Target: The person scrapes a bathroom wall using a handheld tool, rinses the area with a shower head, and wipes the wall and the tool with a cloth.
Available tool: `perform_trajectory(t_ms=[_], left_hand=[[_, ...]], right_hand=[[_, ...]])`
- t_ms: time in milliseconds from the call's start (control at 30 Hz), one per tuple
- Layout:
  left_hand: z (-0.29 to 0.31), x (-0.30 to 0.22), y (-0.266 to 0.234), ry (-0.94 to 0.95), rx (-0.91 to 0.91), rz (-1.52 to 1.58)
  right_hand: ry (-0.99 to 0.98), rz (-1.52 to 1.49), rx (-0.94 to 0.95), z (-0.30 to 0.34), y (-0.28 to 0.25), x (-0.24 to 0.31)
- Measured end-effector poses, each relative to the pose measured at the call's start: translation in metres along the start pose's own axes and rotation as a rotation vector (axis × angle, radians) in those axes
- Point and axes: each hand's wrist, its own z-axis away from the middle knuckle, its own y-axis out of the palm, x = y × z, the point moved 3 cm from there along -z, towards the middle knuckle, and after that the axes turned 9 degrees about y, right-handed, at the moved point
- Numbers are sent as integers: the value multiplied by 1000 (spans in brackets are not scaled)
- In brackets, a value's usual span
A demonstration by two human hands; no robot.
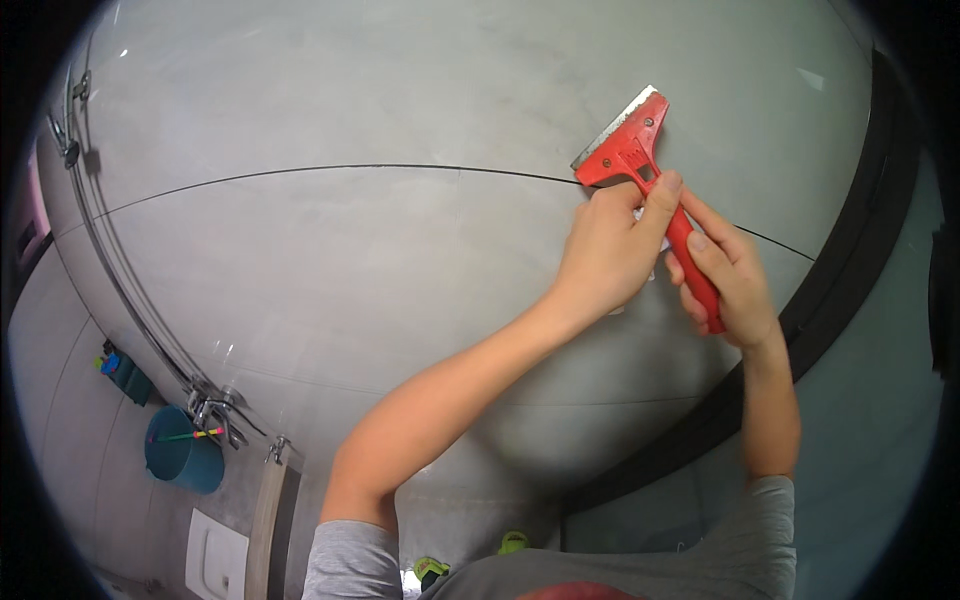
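A red scraper [628, 143] with a wide metal blade is held up in front of the grey tiled wall [330, 260], its blade pointing to the upper left. My left hand [610, 245] is closed at the neck of the scraper, thumb pressed along it. Around the lower part of the red handle wrap the fingers of my right hand [738, 280]. Small bits of something white show between my hands, mostly hidden, so I cannot tell what they are. Whether the blade touches the tiles cannot be made out.
A dark frame [850, 235] curves along the right beside a glass panel. On the left are a shower rail with a hose [115, 265], a mixer tap [215, 405], a blue bucket [183, 460] and a white basin-like fixture [215, 555]. Green shoes [513, 542] show below.
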Motion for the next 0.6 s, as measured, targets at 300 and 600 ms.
perform_trajectory(t_ms=[300,600], left_hand=[[-5,16,5,109,-134,-206],[12,0,26,533,-157,-342]], right_hand=[[-330,684,-144,-11,-22,27],[-546,1077,-358,4,-15,63]])
